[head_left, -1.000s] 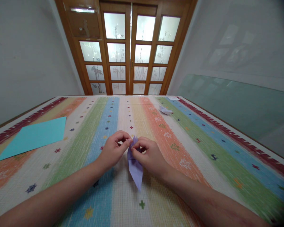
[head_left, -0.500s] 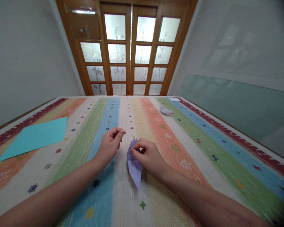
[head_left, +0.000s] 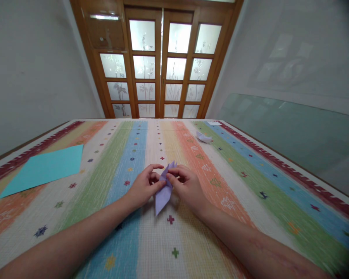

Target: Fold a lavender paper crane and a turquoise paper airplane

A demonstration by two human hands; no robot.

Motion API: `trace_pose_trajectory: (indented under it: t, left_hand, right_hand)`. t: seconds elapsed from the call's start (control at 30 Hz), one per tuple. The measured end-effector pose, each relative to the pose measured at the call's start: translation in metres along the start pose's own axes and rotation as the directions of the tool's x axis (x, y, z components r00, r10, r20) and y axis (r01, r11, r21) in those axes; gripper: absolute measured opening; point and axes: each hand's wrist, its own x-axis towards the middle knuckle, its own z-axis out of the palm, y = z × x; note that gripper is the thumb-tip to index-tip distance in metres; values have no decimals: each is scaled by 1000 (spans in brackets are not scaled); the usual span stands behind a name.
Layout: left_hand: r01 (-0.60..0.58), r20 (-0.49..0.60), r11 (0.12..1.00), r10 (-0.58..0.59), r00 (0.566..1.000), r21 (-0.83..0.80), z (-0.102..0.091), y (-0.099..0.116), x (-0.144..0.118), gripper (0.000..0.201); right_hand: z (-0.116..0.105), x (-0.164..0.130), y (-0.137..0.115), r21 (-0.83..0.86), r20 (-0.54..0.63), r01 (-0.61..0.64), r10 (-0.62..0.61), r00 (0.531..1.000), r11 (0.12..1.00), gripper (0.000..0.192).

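Observation:
A folded purple paper [head_left: 163,198] is held between both hands above the middle of the striped cloth. One long point of it slants down toward me, and several narrow tips stick up past the fingers. My right hand [head_left: 189,186] pinches its upper right side with thumb and forefinger. On the other side, my left hand [head_left: 147,183] has its thumb pressed against the paper, fingers curled behind the left edge. The folds under the fingertips are partly hidden.
A flat turquoise sheet [head_left: 46,168] lies on the left of the striped tablecloth [head_left: 99,186]. Farther off, right of centre, sits a small pale folded paper [head_left: 204,137]. A white slip [head_left: 214,123] lies near the far right corner. Wooden glazed doors [head_left: 161,62] stand beyond the table.
My left hand has moved right and taken hold of the purple paper. The paper has tilted, its lower point swinging left and up. My right hand keeps its pinch.

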Motion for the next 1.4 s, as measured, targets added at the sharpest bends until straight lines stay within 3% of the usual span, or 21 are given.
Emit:
trace_pose_trajectory:
  t: [0.17, 0.27, 0.4, 0.53, 0.93, 1.03, 1.1, 1.13, 1.2, 1.27, 1.33, 1.4]
  left_hand:
    - [23, -140, 997, -34, 990, -77, -5, 0, 5, 52]
    - [3, -208, 996, -23, 978, -93, -5, 1, 5, 52]
    - [-20, -220, 999, 9, 976, -49, -3, 1, 2, 43]
    - [-36, -203, 999, 37, 978, 9, -4, -1, 2, 33]
    - [-3, -178, 997, 16, 984, 72, -12, 4, 9, 28]
    - [-74, -333, 973, 146, 932, 218, -12, 4, 6, 26]
    - [-148, -370, 874, 342, 864, 463, -12, 4, 2, 21]
    - [-204, -299, 779, 448, 842, 593, -12, 4, -1, 18]
    - [-343, -54, 560, 574, 817, 754, -11, 6, -6, 16]
    - [-439, 147, 428, 563, 813, 790, -9, 7, -9, 15]
    - [-447, 203, 418, 511, 836, 791, -6, 9, -11, 14]
    - [-414, 164, 468, 485, 859, 781, -4, 10, -11, 12]
  right_hand:
    - [5, -3, 4, 240, 20, -101, 99, 995, 966, 87]
    - [8, -1, 7, 392, 110, -261, 237, 965, 882, 103]
    - [10, 3, 14, 494, 240, -415, 339, 909, 764, 80]
    - [11, 2, 17, 478, 276, -427, 330, 903, 768, 49]
    - [10, 0, 5, 314, 260, -331, 255, 932, 890, 66]
    - [9, 1, 5, 315, 195, -310, 258, 946, 897, 64]
    - [8, 3, 7, 336, 119, -305, 281, 952, 891, 60]
    - [7, 4, 8, 347, 83, -305, 295, 952, 887, 57]
    - [6, 5, 8, 359, 36, -307, 315, 948, 882, 46]
    - [6, 6, 7, 356, 21, -294, 307, 951, 887, 35]
    - [6, 6, 4, 348, 16, -256, 267, 963, 902, 29]
    - [6, 5, 2, 338, 19, -215, 222, 975, 916, 25]
